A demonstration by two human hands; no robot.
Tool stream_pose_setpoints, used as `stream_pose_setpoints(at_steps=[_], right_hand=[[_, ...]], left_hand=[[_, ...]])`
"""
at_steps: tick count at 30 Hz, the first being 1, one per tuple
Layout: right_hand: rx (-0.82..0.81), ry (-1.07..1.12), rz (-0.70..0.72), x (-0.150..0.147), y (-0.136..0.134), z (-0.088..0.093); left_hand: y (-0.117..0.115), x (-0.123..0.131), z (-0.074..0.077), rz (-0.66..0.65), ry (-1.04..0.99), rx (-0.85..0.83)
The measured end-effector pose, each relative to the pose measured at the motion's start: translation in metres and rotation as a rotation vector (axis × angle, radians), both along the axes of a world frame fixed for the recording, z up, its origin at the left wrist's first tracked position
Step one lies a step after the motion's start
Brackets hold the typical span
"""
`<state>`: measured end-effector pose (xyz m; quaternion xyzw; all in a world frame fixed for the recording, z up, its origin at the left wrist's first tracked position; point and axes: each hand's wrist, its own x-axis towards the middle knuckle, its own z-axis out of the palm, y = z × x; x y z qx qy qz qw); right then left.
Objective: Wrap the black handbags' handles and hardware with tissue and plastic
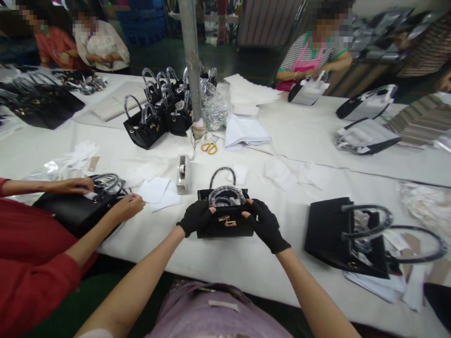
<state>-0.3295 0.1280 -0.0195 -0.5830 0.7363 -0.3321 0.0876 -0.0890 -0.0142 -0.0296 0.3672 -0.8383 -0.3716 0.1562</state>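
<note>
A small black handbag (211, 230) stands upright on the white table in front of me, its gold clasp facing me. Clear plastic is wrapped around its two raised handles. In a black fingerless glove, my left hand (194, 218) grips the bag's upper left edge, thumb on the front. My right hand (265, 226), gloved the same way, pinches the upper right edge near the base of the front handle. The fingers behind the rim are partly hidden. The inside of the bag is mostly out of sight.
A tape dispenser (183, 174) and yellow-handled scissors (209, 148) lie beyond the bag. At right a larger black handbag (326, 234) lies tilted. Several black bags (146, 129) crowd around a metal pole (192, 61). On my left, a co-worker in red sleeves (45, 291) handles another bag.
</note>
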Motion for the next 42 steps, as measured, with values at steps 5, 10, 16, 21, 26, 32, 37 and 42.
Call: stream_pose_setpoints(at_steps=[5, 10, 16, 21, 26, 32, 37, 42], right_hand=[[-0.154, 0.112, -0.041, 0.023, 0.032, -0.006], [0.013, 0.398, 0.012, 0.050, 0.015, -0.024], [0.130, 0.575, 0.096, 0.047, 0.005, -0.029], [0.019, 0.548, 0.196, 0.034, 0.013, -0.017], [-0.018, 0.518, 0.158, 0.020, 0.005, -0.014], [-0.035, 0.584, 0.209, 0.011, -0.003, -0.040], [-0.092, 0.750, 0.244, 0.011, 0.009, -0.055], [-0.143, 0.754, 0.212, 0.030, 0.043, -0.081]], left_hand=[[-0.008, -0.003, -0.003, 0.016, 0.042, 0.072], [-0.016, -0.004, -0.007, -0.018, 0.156, 0.152], [-0.016, 0.000, -0.006, -0.035, 0.159, 0.215], [-0.017, -0.001, -0.007, -0.045, 0.175, 0.242], [-0.020, -0.003, -0.010, -0.021, 0.125, 0.220], [-0.008, -0.005, -0.002, -0.015, 0.050, 0.072], [0.004, 0.002, 0.003, -0.136, -0.149, -0.135], [0.009, 0.027, -0.004, -0.323, -0.072, -0.074]])
